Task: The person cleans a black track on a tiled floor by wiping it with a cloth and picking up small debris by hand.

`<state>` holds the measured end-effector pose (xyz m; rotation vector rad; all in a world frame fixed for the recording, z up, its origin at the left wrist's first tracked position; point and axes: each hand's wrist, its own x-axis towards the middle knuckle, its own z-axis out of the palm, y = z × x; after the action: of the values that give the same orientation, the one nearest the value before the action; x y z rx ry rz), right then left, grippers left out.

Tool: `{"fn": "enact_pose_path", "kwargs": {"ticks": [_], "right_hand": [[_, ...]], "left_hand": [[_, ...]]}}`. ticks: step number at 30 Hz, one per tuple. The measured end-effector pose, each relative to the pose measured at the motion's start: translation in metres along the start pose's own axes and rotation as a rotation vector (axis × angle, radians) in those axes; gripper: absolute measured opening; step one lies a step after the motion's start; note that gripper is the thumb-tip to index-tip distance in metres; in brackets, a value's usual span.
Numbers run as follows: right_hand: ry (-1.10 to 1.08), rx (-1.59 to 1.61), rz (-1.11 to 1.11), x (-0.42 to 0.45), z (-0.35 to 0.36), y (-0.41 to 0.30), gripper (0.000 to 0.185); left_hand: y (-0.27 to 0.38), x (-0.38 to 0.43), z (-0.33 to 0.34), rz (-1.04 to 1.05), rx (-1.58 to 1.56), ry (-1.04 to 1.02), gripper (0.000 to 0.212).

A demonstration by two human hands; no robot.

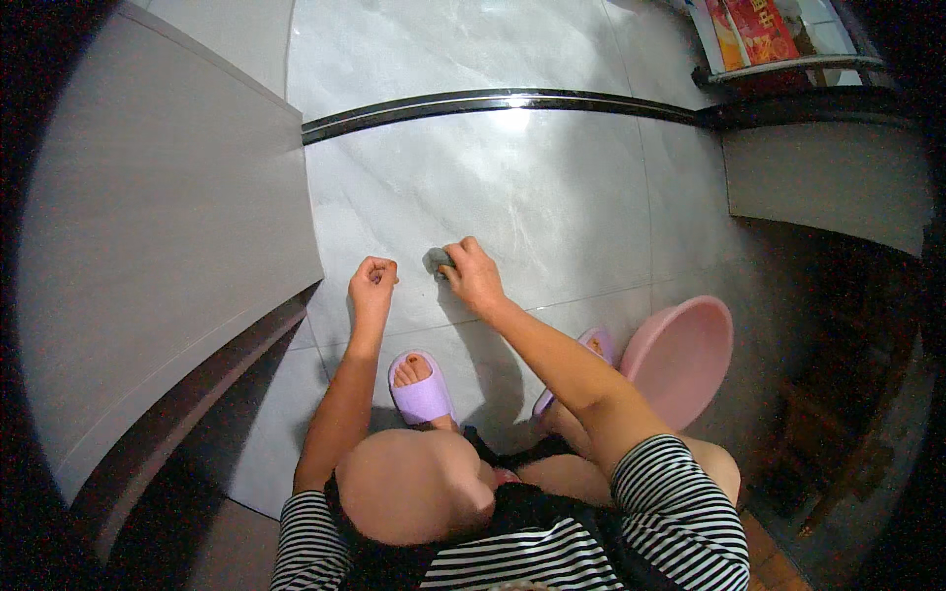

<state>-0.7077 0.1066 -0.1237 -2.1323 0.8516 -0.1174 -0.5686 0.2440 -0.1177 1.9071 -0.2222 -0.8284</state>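
My right hand (473,275) is closed on a grey cloth (437,260), which pokes out from the left side of my fingers, above the pale marbled floor tiles (473,170). To the left of it, my left hand (374,279) is curled with the fingers bent in; whether something small lies inside cannot be told. On my feet are lilac slippers (424,399), one below my left hand and one partly behind my right forearm.
A pink plastic basin (676,362) stands tilted at the right. A black door track (510,100) crosses the floor ahead. Grey panels (170,170) rise at the left, another (820,177) at the right. A rack (798,66) with red printed packaging (761,29) is at the upper right.
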Motion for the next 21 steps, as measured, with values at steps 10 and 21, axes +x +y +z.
{"fn": "enact_pose_path", "kwargs": {"ticks": [10, 21], "right_hand": [[0.749, 0.048, 0.398, 0.095, -0.139, 0.107, 0.035], [0.233, -0.288, -0.217, 0.100, -0.047, 0.014, 0.014]], "left_hand": [[-0.027, -0.008, -0.007, -0.080, -0.109, 0.010, 0.009], [-0.027, -0.002, -0.001, -0.069, -0.122, -0.013, 0.010]]}}
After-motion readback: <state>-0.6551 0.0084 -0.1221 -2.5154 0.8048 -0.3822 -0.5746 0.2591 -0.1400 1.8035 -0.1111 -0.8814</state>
